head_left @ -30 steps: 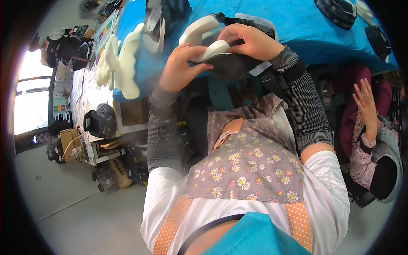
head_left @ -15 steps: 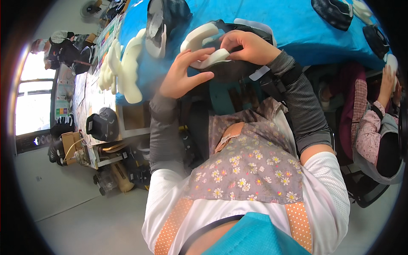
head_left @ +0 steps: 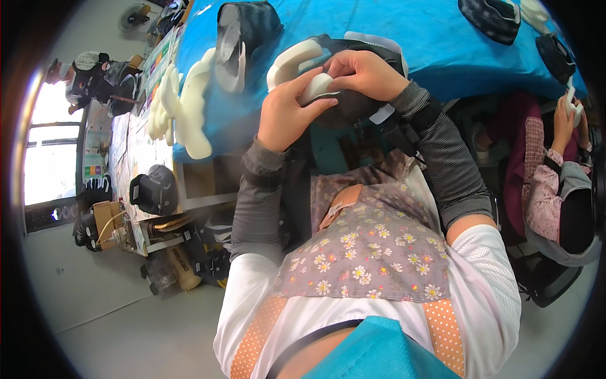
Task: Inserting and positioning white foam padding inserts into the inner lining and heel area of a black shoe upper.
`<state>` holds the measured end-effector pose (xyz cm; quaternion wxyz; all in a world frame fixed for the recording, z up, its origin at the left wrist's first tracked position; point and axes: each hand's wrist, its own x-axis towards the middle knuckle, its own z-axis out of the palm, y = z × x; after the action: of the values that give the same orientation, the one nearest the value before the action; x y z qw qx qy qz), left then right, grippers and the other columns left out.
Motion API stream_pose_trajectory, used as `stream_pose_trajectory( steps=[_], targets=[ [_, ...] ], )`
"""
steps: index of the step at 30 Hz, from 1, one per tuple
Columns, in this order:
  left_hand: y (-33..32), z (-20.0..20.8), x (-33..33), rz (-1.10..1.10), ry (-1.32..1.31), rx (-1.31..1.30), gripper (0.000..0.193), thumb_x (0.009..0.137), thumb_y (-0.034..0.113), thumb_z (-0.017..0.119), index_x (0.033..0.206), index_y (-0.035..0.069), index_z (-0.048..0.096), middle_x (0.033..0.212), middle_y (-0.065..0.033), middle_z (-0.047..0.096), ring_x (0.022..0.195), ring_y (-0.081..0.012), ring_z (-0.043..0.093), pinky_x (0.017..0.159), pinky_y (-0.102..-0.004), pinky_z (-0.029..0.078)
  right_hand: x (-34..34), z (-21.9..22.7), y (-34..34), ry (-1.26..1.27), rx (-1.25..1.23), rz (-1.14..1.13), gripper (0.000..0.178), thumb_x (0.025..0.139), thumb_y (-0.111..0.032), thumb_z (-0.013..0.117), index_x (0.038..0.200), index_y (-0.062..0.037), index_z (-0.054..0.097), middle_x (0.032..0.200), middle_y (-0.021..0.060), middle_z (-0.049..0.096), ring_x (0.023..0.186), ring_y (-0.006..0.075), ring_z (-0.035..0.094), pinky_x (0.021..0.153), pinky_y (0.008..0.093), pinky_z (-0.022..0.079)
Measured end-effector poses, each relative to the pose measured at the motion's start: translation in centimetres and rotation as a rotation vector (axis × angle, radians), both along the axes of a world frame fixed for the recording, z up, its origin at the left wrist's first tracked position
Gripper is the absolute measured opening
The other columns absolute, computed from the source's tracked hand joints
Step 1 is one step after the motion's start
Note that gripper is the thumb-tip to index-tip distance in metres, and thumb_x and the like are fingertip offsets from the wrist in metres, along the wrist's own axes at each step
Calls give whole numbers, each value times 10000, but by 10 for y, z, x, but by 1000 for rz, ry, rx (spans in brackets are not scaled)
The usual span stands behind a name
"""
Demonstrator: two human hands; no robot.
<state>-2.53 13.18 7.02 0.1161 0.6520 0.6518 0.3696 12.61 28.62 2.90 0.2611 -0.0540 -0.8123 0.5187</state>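
A curved white foam pad (head_left: 293, 63) sits against a black fabric piece (head_left: 347, 112) at the near edge of the blue-covered table. My left hand (head_left: 285, 114) has its thumb and fingers closed on the near end of the pad, the thumb below and the fingers above. My right hand (head_left: 371, 76) pinches at the same end from the other side, its fingertips beside the pad and the black fabric. Exactly what those fingertips hold is partly hidden. A white tab (head_left: 382, 114) hangs below my right wrist.
On the blue table cover (head_left: 429, 38) lie a black padded piece with grey lining (head_left: 249, 35) and several pale foam pieces (head_left: 192, 107) at left. More black pieces (head_left: 489, 20) lie far right. A co-worker (head_left: 558, 208) at right holds white foam. A black cap (head_left: 154, 189) rests on the left desk.
My left hand has moved right and its spread fingers have closed on the foam pad's near end. My right hand has shifted slightly left and stays pinched. The co-worker's foam has tilted.
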Motion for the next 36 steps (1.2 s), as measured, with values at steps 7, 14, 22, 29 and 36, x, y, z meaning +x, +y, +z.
stream_pose_trajectory(
  steps=[7, 14, 22, 29, 36],
  targets=[
    [0, 1, 3, 26, -127, -58, 424, 735, 259, 797, 1096, 67, 690, 869, -143, 690, 756, -241, 664, 709, -307, 512, 2, -1, 5, -32, -7, 31, 118, 836, -79, 691, 897, 17, 658, 1003, 108, 663, 1010, 160, 611, 878, 277, 489],
    [1, 1, 7, 44, -133, -9, 342, 731, 235, 792, 1003, 48, 705, 819, -108, 689, 734, -212, 656, 683, -306, 506, 6, -7, 11, 17, 19, 85, 107, 854, -71, 673, 932, 1, 687, 1135, 102, 628, 1031, 154, 599, 906, 278, 476],
    [6, -4, 7, 139, -38, 0, 244, 727, 209, 782, 876, 39, 692, 820, -113, 675, 680, -228, 614, 645, -315, 490, 5, -9, 10, 103, 122, 70, 193, 872, -153, 671, 1004, -12, 662, 1090, 117, 647, 1036, 199, 615, 937, 311, 463],
    [4, 13, 13, -6, 75, 22, 251, 740, 242, 770, 929, 94, 695, 863, -97, 674, 802, -258, 617, 770, -369, 471, 4, -11, 20, 244, -363, 195, 196, 961, -175, 581, 1090, -49, 503, 1003, 76, 665, 988, 141, 604, 941, 275, 440],
    [14, -4, 20, -31, 104, 39, 102, 813, 196, 701, 866, 110, 716, 678, -108, 643, 630, -313, 608, 808, -396, 484, 4, -8, 14, 124, -402, -35, 176, 968, -176, 568, 1061, -29, 538, 954, 72, 683, 903, 96, 614, 787, 210, 476]
  ],
)
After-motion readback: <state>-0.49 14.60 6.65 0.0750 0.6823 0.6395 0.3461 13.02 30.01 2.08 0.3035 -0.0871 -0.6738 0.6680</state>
